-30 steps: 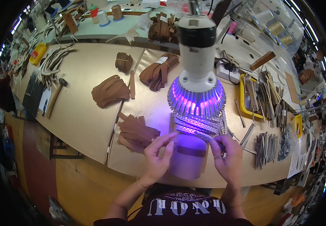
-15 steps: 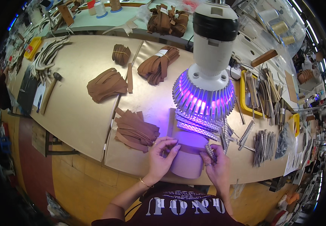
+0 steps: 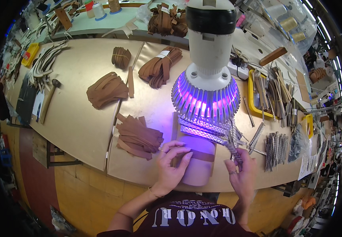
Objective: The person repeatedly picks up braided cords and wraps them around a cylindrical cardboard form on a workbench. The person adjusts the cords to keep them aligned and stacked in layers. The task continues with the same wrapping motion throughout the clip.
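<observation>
A brown flat strip (image 3: 202,156) lies across a smooth, rounded, pale form (image 3: 196,175) at the table's near edge. My left hand (image 3: 171,166) pinches the strip's left end between thumb and fingers. To the right of the form, my right hand (image 3: 243,170) is closed around a braided silver-grey strap (image 3: 234,152), apart from the brown strip. More braided straps (image 3: 204,132) lie just beyond the form, partly hidden under a lamp (image 3: 206,93) glowing violet. Left of my left hand is a fanned pile of brown strips (image 3: 137,138).
Bundled brown strips (image 3: 108,90) lie farther back, with a hammer (image 3: 49,98) at far left. On the right are a yellow tray (image 3: 253,94) with thin strips beside it and a bunch of narrow braided pieces (image 3: 276,152). The lamp hangs low over the work area.
My right hand has moved right, away from the form and the brown strip's right end, carrying the braided strap. My left hand still pinches the strip. The whole view has shifted slightly.
</observation>
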The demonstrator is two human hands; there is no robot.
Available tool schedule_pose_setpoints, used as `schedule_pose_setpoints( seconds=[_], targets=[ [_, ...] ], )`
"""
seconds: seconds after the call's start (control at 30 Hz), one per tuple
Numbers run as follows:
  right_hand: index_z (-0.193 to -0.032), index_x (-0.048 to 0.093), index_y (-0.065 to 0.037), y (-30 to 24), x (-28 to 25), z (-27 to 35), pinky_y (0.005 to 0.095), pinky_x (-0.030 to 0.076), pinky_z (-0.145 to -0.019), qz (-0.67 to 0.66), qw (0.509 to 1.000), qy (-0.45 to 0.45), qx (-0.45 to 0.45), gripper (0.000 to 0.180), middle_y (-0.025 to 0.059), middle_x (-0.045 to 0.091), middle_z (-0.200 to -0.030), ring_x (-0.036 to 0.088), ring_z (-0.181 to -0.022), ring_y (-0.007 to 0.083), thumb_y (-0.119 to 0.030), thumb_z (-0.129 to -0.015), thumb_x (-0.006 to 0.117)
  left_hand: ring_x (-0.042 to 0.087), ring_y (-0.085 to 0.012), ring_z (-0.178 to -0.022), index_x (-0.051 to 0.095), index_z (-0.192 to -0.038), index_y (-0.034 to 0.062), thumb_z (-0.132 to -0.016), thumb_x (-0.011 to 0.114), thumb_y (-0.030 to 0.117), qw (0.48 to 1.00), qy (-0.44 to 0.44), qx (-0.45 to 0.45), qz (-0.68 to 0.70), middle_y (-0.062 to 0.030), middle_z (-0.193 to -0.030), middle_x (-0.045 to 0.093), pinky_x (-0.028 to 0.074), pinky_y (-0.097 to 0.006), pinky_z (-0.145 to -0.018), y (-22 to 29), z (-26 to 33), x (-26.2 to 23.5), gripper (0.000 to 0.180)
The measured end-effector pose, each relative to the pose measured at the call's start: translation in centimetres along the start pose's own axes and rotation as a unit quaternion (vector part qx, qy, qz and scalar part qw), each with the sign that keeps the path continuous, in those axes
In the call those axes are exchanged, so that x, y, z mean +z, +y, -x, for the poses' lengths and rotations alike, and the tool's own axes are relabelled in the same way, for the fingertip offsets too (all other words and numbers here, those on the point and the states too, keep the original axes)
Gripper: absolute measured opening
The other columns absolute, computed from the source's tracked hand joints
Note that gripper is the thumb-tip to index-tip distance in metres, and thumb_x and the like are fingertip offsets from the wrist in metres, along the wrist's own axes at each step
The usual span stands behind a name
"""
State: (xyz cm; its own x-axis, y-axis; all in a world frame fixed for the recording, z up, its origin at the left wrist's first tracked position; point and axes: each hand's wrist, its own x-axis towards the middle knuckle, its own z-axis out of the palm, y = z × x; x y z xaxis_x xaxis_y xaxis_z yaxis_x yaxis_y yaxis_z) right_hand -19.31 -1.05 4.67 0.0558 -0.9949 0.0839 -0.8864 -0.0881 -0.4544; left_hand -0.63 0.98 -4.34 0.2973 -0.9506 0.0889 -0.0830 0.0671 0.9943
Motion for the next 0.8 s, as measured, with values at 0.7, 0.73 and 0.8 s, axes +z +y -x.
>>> schedule_pose_setpoints(
  seconds=[0.7, 0.73, 0.8],
  targets=[
    [-0.065, 0.062, 0.003, -2.9, 3.8, -1.4, 0.0329, 0.037, -0.049, -0.240, 0.964, -0.097, 0.060, 0.029, 0.0119, 0.054, -0.054, 0.049, -0.046, 0.0185, -0.018, -0.084, 0.071, 0.061, -0.0269, -0.093, 0.071, -0.109, 0.0057, -0.082, 0.073, 0.007, 0.987, -0.049, 0.124, -0.094, -0.0147, -0.116, 0.061, 0.051, -0.035, -0.080, -1.6, 2.3, -1.4, 0.027],
    [-0.065, 0.062, 0.003, -2.9, 3.9, -1.4, 0.0325, 0.037, -0.049, -0.235, 0.966, -0.092, 0.051, 0.030, 0.0118, 0.053, -0.053, 0.048, -0.046, 0.0176, -0.018, -0.084, 0.071, 0.061, -0.0270, -0.093, 0.071, -0.109, 0.0057, -0.082, 0.073, 0.007, 0.986, -0.050, 0.126, -0.094, -0.0147, -0.116, 0.061, 0.051, -0.035, -0.080, -1.6, 2.3, -1.4, 0.027],
    [-0.064, 0.062, 0.003, -2.9, 4.0, -1.5, 0.0321, 0.036, -0.048, -0.230, 0.968, -0.089, 0.042, 0.030, 0.0113, 0.052, -0.052, 0.047, -0.045, 0.0164, -0.017, -0.084, 0.071, 0.061, -0.0273, -0.093, 0.071, -0.109, 0.0059, -0.082, 0.073, 0.008, 0.986, -0.051, 0.130, -0.095, -0.0147, -0.115, 0.061, 0.051, -0.035, -0.080, -1.6, 2.2, -1.5, 0.028]
  ],
)
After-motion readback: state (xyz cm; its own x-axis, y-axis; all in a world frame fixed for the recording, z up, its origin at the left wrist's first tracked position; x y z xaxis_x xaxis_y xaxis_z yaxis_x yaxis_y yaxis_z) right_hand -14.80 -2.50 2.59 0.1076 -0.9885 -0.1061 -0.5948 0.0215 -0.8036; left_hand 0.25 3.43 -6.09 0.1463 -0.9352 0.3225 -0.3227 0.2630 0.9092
